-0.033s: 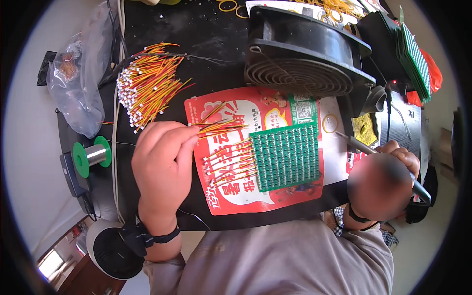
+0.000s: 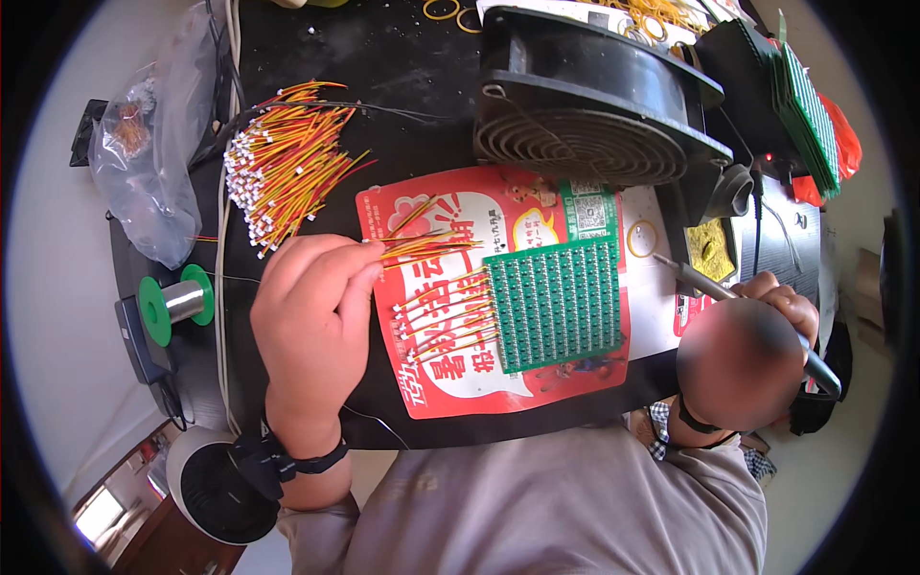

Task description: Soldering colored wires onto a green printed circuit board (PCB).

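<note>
Two hands worked mid-frame: the left hand (image 2: pixel 311 316) pinched a bundle of red-yellow wires (image 2: pixel 426 247) beside the green circuit board (image 2: pixel 558 302); the right hand (image 2: pixel 757 335) fingers curled around a soldering iron (image 2: pixel 704 282).

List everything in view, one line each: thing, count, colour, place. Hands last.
circuit board panel: one, green, on the red sheet
red sheet: one, red and white, table centre
loose wire pile: many, red and yellow, upper left
fan: one, black, top centre
solder spool: one, green ends, left
plastic bag: one, clear, far left
stacked boards: several, green, upper right
left hand: holds a wire bundle
right hand: grips a soldering iron
</note>
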Demonstrator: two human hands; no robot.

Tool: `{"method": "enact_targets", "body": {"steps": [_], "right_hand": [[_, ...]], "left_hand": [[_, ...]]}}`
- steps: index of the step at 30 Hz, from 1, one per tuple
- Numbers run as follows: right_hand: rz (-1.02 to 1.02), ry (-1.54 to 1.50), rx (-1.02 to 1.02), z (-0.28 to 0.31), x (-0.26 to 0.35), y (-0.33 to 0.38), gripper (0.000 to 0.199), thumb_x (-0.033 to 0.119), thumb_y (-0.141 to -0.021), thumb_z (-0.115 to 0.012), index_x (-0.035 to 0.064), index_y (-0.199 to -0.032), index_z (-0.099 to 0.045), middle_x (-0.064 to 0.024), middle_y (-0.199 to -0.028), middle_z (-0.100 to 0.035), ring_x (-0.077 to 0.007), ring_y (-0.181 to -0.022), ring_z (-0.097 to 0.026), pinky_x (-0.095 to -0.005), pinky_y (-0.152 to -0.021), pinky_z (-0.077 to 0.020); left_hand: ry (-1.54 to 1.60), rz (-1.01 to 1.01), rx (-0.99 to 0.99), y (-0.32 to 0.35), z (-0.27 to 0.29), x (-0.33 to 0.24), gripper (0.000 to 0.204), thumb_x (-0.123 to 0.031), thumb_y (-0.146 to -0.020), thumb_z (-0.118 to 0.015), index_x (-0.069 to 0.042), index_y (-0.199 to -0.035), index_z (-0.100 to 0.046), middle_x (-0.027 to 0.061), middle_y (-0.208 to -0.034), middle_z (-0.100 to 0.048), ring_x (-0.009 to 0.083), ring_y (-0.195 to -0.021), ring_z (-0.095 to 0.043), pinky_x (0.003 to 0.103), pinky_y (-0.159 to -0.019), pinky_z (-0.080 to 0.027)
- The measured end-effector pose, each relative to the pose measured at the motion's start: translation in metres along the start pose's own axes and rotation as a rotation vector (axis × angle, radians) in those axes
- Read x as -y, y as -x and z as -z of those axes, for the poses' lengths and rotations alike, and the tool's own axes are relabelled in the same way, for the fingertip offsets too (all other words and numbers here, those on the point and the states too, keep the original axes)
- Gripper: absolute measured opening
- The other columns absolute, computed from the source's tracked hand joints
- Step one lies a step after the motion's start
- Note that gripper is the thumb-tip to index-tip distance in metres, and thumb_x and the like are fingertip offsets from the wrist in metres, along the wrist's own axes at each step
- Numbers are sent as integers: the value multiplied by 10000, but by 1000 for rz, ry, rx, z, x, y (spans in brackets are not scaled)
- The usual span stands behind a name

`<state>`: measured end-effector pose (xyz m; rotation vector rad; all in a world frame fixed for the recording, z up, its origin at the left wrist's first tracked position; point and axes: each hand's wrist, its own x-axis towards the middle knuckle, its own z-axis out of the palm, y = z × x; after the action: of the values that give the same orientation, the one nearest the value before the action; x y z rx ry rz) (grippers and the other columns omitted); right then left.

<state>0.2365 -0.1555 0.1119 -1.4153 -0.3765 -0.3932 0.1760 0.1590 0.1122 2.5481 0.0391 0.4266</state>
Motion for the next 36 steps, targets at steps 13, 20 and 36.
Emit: {"method": "enact_targets", "body": {"steps": [13, 20, 36], "right_hand": [[43, -74, 194, 6, -6, 6, 642, 540, -1020, -446, -70, -1196, -543, -121, -691, -581, -180, -539, -533, -279, -467, -419], [-51, -113, 432, -5, 1, 2, 485, 494, -980, -574, 36, -1129, -517, -110, -676, -535, -181, -612, -468, -283, -516, -418], [-14, 28, 390, -18, -3, 33, 451, 259, -843, -782, -45, -1013, -498, -105, -725, -544, -156, -551, -496, -288, -472, -373]], "left_hand": [[163, 4, -184, 8, 1, -7, 152, 107, -792, -684, 27, -919, -701, 119, -837, -666, 206, -711, -633, 287, -628, -489], [594, 62, 106, 26, 13, -44, 106, 78, -791, -728, 49, -888, -696, 139, -829, -689, 206, -691, -659, 285, -639, -523], [964, 352, 146, 50, 2, -41, 116, 94, -894, -608, 69, -1007, -610, 148, -900, -608, 150, -690, -633, 258, -584, -532]]}}
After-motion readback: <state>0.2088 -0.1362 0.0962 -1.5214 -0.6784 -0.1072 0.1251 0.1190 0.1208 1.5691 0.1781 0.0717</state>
